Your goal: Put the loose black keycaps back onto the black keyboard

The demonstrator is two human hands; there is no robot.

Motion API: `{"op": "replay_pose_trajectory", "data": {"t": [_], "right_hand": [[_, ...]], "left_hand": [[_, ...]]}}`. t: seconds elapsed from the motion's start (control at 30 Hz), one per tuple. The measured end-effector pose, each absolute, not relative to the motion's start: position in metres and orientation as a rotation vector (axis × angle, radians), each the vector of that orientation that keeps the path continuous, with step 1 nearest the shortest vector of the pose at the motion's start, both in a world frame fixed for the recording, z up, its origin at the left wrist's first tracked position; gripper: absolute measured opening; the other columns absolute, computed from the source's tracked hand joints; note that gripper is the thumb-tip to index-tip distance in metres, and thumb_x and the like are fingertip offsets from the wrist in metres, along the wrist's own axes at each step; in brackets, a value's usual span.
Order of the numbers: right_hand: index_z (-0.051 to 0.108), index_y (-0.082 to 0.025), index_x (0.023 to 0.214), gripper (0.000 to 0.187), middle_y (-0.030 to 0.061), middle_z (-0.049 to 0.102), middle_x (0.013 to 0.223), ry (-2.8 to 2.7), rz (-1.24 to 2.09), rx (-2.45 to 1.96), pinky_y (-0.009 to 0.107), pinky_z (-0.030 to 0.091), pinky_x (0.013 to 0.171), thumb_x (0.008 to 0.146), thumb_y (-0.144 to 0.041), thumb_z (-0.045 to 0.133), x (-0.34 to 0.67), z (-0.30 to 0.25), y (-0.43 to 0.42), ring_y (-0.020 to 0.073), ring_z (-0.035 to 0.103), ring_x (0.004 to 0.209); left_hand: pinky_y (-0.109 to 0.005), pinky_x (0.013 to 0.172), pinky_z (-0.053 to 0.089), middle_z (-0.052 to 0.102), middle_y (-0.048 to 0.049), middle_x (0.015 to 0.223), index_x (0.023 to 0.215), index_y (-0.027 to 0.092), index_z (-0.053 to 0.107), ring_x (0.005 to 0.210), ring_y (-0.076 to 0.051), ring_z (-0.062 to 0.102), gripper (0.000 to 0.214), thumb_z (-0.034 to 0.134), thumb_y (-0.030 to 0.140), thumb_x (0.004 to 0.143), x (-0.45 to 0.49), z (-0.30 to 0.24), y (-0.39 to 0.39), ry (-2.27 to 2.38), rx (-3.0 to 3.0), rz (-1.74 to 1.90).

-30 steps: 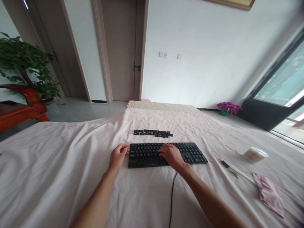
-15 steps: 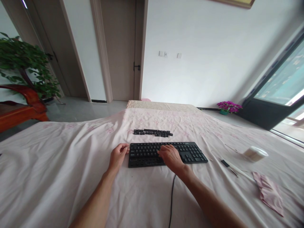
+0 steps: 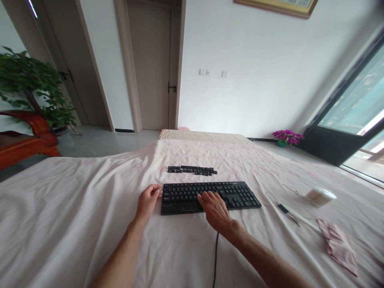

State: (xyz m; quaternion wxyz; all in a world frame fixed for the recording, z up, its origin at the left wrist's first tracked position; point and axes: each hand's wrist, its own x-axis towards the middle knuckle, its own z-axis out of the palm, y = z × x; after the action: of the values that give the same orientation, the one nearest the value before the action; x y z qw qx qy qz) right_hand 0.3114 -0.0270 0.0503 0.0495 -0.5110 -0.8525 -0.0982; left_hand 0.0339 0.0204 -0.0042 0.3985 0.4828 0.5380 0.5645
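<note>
cloth [image 3: 169, 252] bears the keyboard [image 3: 180, 196], right grip [image 3: 216, 210] half-curled over it, left grip [image 3: 147, 201] loosely bunched beside it, holds unclear

One left hand [image 3: 148, 199], one right hand [image 3: 215, 206]. One keyboard [image 3: 180, 194], one cable [image 3: 216, 256]. Loose keys [image 3: 189, 167]: one long, maybe twenty or so short, too small to count surely. One brush [image 3: 283, 208], one round tub [image 3: 321, 197], one pink cloth [image 3: 337, 246]. Two brown doors [image 3: 151, 68], one glass door [image 3: 334, 146], three wall plates [image 3: 202, 72], one picture frame [image 3: 271, 8], one leafy plant [image 3: 33, 74], one flower pot [image 3: 281, 144], one wooden chair [image 3: 43, 128].
</note>
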Motion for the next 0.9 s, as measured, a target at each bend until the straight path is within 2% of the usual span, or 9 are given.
{"op": "replay_pose_trajectory", "data": {"t": [0.1, 0.2, 0.33, 0.6, 0.9], "right_hand": [[0.065, -0.027, 0.111, 0.035, 0.0051, 0.060, 0.090, -2.543, -0.120, -1.550, 0.027, 0.034, 0.074, 0.090, -0.013, 0.040, 0.319, 0.055, -0.013, 0.0176, 0.052, 0.086], [0.069, -0.030, 0.107, 0.035, 0.0030, 0.061, 0.094, -2.372, 0.017, -1.595, 0.023, 0.036, 0.075, 0.096, -0.023, 0.036, 0.326, 0.061, 0.015, 0.0144, 0.056, 0.086], [0.066, -0.030, 0.115, 0.034, 0.0040, 0.061, 0.100, -2.211, -0.052, -1.742, 0.022, 0.037, 0.080, 0.094, -0.024, 0.040, 0.325, 0.066, 0.062, 0.0154, 0.055, 0.096], [0.073, -0.024, 0.094, 0.031, 0.0079, 0.060, 0.103, -2.298, -0.173, -1.866, 0.026, 0.035, 0.076, 0.094, -0.029, 0.042, 0.307, 0.060, 0.115, 0.0187, 0.053, 0.096], [0.073, -0.021, 0.088, 0.021, 0.0100, 0.062, 0.104, -2.372, -0.119, -1.806, 0.029, 0.035, 0.082, 0.088, -0.021, 0.051, 0.297, 0.059, 0.128, 0.0215, 0.053, 0.102]], "left_hand": [[-0.032, 0.075, 0.053, 0.071, -0.0065, 0.087, 0.090, 0.016, 0.066, 0.079, -0.020, 0.067, 0.030, 0.062, 0.039, 0.072, 0.033, -0.005, 0.021, 1.370, 1.236, 1.416], [-0.032, 0.076, 0.053, 0.071, -0.0068, 0.088, 0.093, 0.016, 0.065, 0.080, -0.020, 0.067, 0.030, 0.060, 0.038, 0.074, 0.032, -0.007, 0.023, 1.366, 1.263, 1.396], [-0.031, 0.077, 0.053, 0.071, -0.0066, 0.089, 0.093, 0.016, 0.065, 0.080, -0.020, 0.067, 0.029, 0.060, 0.038, 0.074, 0.031, -0.008, 0.024, 1.361, 1.264, 1.391], [-0.031, 0.075, 0.053, 0.071, -0.0063, 0.087, 0.091, 0.015, 0.066, 0.078, -0.019, 0.067, 0.030, 0.061, 0.039, 0.073, 0.033, -0.004, 0.022, 1.364, 1.236, 1.403], [-0.031, 0.077, 0.053, 0.070, -0.0065, 0.089, 0.093, 0.015, 0.064, 0.081, -0.019, 0.067, 0.030, 0.059, 0.038, 0.076, 0.031, -0.009, 0.027, 1.363, 1.249, 1.387]]}}
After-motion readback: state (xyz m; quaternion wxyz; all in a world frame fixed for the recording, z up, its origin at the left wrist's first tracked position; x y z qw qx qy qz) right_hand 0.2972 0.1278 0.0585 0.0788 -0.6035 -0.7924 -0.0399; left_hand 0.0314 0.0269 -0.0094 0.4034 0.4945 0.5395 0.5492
